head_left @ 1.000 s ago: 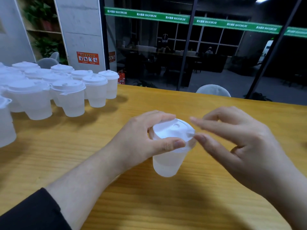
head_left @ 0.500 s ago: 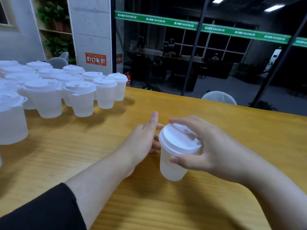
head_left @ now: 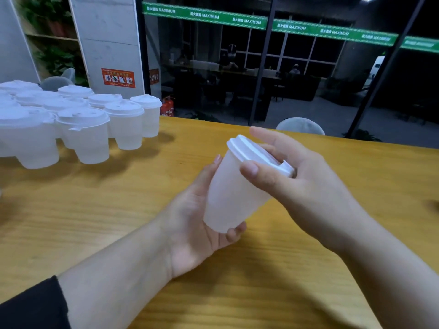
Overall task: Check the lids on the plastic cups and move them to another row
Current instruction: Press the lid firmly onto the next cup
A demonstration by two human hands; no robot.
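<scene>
Overhead, a green banner (head_left: 268,22) ran across the dark glass wall, repeating the word "MAXIMUM" in white beside characters too small to read. Below it, on the pale pillar, hung an orange-red sign (head_left: 118,77) with a row of pictograms (its lettering was blurred).

The wooden tabletop (head_left: 95,222) filled the lower part of the view, its far edge running from the pillar's foot off to the right, with a rounded chair back (head_left: 300,126) just beyond that edge. A broad stretch of bare wood lay between the hands and the cluster of lidded cups (head_left: 78,124), which stood in rows at the far left, well apart from the hands. More bare wood stretched to the right of the hands.

The plastic cup (head_left: 231,193) was held above the tabletop near the middle of the view, tilted with its top leaning away and to the right. The left hand (head_left: 197,224) cradled its base from below, fingers curled round the bottom. The right hand (head_left: 301,186) gripped the rim, thumb pressed on the near edge of the white lid (head_left: 256,154) and fingers reaching behind it. A dark sleeve (head_left: 31,307) covered the left forearm at the lower left corner.
</scene>
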